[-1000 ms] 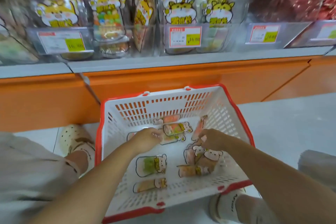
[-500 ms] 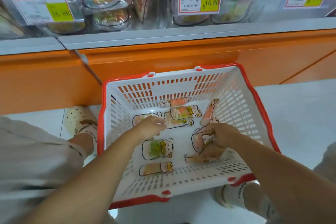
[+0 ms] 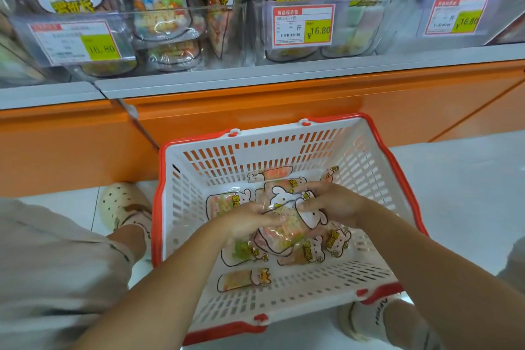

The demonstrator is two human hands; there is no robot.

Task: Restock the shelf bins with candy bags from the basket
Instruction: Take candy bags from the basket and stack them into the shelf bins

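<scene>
Candy bag (image 3: 284, 220) is clamped by both left grip (image 3: 246, 221) and right grip (image 3: 332, 204) over the basket (image 3: 156, 207); loose bags (image 3: 244, 280) lie beneath, shelf bins (image 3: 181, 37) beyond the basket's far wall.

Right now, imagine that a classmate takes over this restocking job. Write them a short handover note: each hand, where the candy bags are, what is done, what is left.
Left hand: grips a bunch of candy bags from the left.
Right hand: pinches the same bunch from the right.
The bunch is inside the basket, which stands on the floor below the shelf bins.
Loose bags lie on the basket's bottom around the hands.
Done: a bunch gathered; it is not in a bin yet.
Left: lift the bunch to a bin, then take the loose ones.
</scene>
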